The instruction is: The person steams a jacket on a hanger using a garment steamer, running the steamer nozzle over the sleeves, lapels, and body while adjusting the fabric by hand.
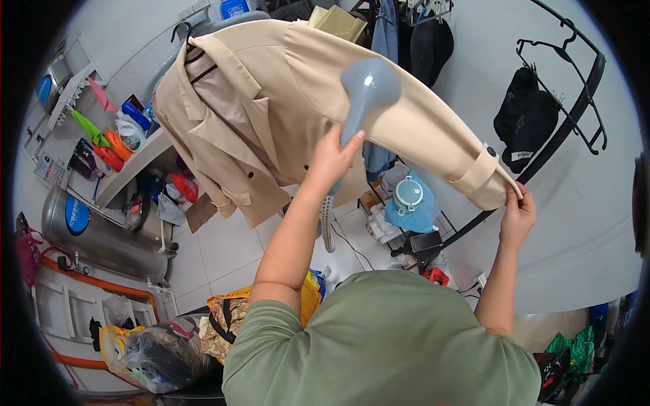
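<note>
A beige coat [315, 78] hangs from a black hanger [180, 30] in front of me, its lapels and dark buttons facing my way. My left hand [334, 155] is wrapped round the handle of a grey garment steamer [370, 84], whose rounded head overlaps the upper sleeve in this view. From the handle's lower end a ribbed hose [326, 223] loops down. My right hand [518, 213] pinches the edge of the sleeve cuff [479, 177] and holds the sleeve stretched out to the right.
On the right a black garment rack [575, 101] carries bare hangers and dark caps [525, 115]. Bottles [130, 130] crowd a shelf at left, above a metal water heater [105, 233]. Below the sleeve is a low rack with a lidded container [409, 195]. Stuffed bags [162, 355] lie lower left.
</note>
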The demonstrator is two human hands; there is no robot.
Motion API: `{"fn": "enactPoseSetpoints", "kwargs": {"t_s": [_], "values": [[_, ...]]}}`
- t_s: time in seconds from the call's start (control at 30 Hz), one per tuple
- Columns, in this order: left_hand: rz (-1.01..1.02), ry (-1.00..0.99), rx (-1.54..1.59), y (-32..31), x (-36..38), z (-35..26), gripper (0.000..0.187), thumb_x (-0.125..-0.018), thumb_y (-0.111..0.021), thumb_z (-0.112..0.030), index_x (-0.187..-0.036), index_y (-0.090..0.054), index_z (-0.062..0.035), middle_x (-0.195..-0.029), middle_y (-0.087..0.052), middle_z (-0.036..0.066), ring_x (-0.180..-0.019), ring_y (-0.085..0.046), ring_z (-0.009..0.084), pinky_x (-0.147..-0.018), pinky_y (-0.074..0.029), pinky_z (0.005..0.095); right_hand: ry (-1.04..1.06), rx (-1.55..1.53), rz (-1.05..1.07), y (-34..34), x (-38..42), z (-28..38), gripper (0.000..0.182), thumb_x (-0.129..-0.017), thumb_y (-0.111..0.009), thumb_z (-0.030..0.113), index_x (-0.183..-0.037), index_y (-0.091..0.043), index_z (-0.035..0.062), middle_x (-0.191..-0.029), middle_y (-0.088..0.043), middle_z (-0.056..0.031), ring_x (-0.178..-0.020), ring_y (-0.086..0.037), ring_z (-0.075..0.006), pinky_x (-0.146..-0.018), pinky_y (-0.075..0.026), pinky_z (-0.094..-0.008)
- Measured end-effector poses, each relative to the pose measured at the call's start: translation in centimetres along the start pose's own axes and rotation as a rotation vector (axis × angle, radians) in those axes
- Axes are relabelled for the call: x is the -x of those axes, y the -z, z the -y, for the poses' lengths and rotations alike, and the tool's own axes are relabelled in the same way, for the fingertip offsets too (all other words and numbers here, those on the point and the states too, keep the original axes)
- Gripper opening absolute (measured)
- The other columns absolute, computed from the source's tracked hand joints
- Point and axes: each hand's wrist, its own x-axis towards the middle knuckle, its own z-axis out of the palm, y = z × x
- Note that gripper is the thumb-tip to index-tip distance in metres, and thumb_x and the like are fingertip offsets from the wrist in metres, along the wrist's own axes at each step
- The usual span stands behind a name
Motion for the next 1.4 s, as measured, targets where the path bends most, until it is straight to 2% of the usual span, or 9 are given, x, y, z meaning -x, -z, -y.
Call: {"fn": "enactPoseSetpoints", "kwargs": {"t_s": [0.23, 0.33, 0.57, 0.67, 0.73, 0.9, 1.1, 1.33, 1.4], "values": [[-0.229, 0.034, 0.015, 4.7, -4.0, 0.1, 0.051, -0.094, -0.065, -0.047, -0.098, -0.06, 0.0042, -0.065, -0.059, 0.009, -0.048, -0.062, 0.0168, -0.047, -0.049, 0.0314, -0.003, -0.017, -0.007, -0.2, 0.5, 0.9, 0.02, -0.095, -0.071, 0.015, -0.104, -0.071, -0.0034, -0.091, -0.067, -0.0019, -0.081, -0.057, -0.0073, -0.073, -0.046, -0.022], [-0.176, 0.066, 0.05, 3.9, -2.9, -1.1, 0.048, -0.094, -0.065, -0.046, -0.101, -0.06, 0.0019, -0.07, -0.056, 0.004, -0.053, -0.061, 0.0136, -0.049, -0.05, 0.0297, -0.025, -0.005, -0.013, -0.5, 0.4, 1.6, 0.025, -0.096, -0.071, 0.02, -0.108, -0.07, -0.0025, -0.088, -0.064, 0.0002, -0.079, -0.054, -0.0065, -0.069, -0.043, -0.0211], [0.075, 0.012, 0.053, -0.4, -0.7, -1.0, 0.049, -0.095, -0.065, -0.045, -0.104, -0.061, 0.003, -0.07, -0.057, 0.005, -0.052, -0.061, 0.0132, -0.049, -0.049, 0.0297, -0.029, -0.093, 0.002, -0.5, 0.0, 0.4, 0.024, -0.097, -0.07, 0.019, -0.108, -0.07, -0.0014, -0.088, -0.063, 0.0017, -0.079, -0.053, -0.0057, -0.07, -0.042, -0.0199], [-0.027, 0.003, 0.023, 0.4, -1.8, -0.7, 0.049, -0.095, -0.065, -0.045, -0.104, -0.061, 0.003, -0.069, -0.057, 0.004, -0.051, -0.06, 0.0133, -0.048, -0.048, 0.0296, -0.012, -0.069, 0.015, -0.3, 0.0, 0.2, 0.024, -0.097, -0.07, 0.019, -0.108, -0.07, -0.0017, -0.088, -0.063, 0.0017, -0.078, -0.053, -0.0057, -0.069, -0.042, -0.0199], [-0.11, 0.008, 0.058, 2.2, -2.8, -0.8, 0.051, -0.095, -0.065, -0.045, -0.1, -0.06, 0.005, -0.068, -0.06, 0.01, -0.051, -0.061, 0.0162, -0.048, -0.05, 0.0321, 0.002, -0.039, 0.003, -0.3, 0.2, 0.3, 0.024, -0.097, -0.07, 0.019, -0.108, -0.07, -0.0018, -0.087, -0.063, 0.0017, -0.078, -0.052, -0.0056, -0.068, -0.041, -0.0202], [-0.239, 0.071, 0.065, 6.1, -5.1, -0.7, 0.052, -0.094, -0.065, -0.049, -0.101, -0.059, 0.0023, -0.069, -0.057, 0.005, -0.051, -0.059, 0.0143, -0.047, -0.049, 0.0311, 0.008, -0.028, -0.005, -0.2, 0.4, 0.7, 0.024, -0.097, -0.069, 0.018, -0.108, -0.07, -0.0024, -0.087, -0.063, 0.0014, -0.077, -0.052, -0.0056, -0.067, -0.041, -0.0207], [-0.115, 0.081, 0.1, 4.1, -3.2, -0.4, 0.051, -0.095, -0.065, -0.048, -0.101, -0.059, 0.0019, -0.072, -0.057, 0.005, -0.052, -0.059, 0.014, -0.049, -0.051, 0.0305, -0.01, -0.078, -0.029, -0.3, 0.0, 0.9, 0.023, -0.096, -0.07, 0.017, -0.108, -0.07, -0.0027, -0.087, -0.063, 0.0012, -0.076, -0.052, -0.0056, -0.066, -0.041, -0.0207], [0.154, 0.087, 0.097, -0.9, 0.5, -0.8, 0.051, -0.095, -0.064, -0.047, -0.114, -0.06, 0.0006, -0.078, -0.059, 0.005, -0.058, -0.061, 0.0135, -0.051, -0.05, 0.0295, 0.004, -0.074, 0.0, -0.8, -0.2, 1.2, 0.023, -0.096, -0.07, 0.017, -0.108, -0.071, -0.0031, -0.089, -0.065, 0.0003, -0.078, -0.054, -0.0056, -0.067, -0.042, -0.0202], [0.237, 0.071, 0.088, -2.1, 1.3, -1.5, 0.052, -0.095, -0.065, -0.046, -0.119, -0.06, 0.0001, -0.081, -0.061, 0.006, -0.06, -0.062, 0.0128, -0.052, -0.05, 0.0284, -0.015, -0.078, -0.002, -0.7, -0.4, 1.1, 0.022, -0.096, -0.07, 0.015, -0.107, -0.07, -0.0035, -0.091, -0.066, -0.0016, -0.082, -0.057, -0.0074, -0.072, -0.045, -0.0215]]}}
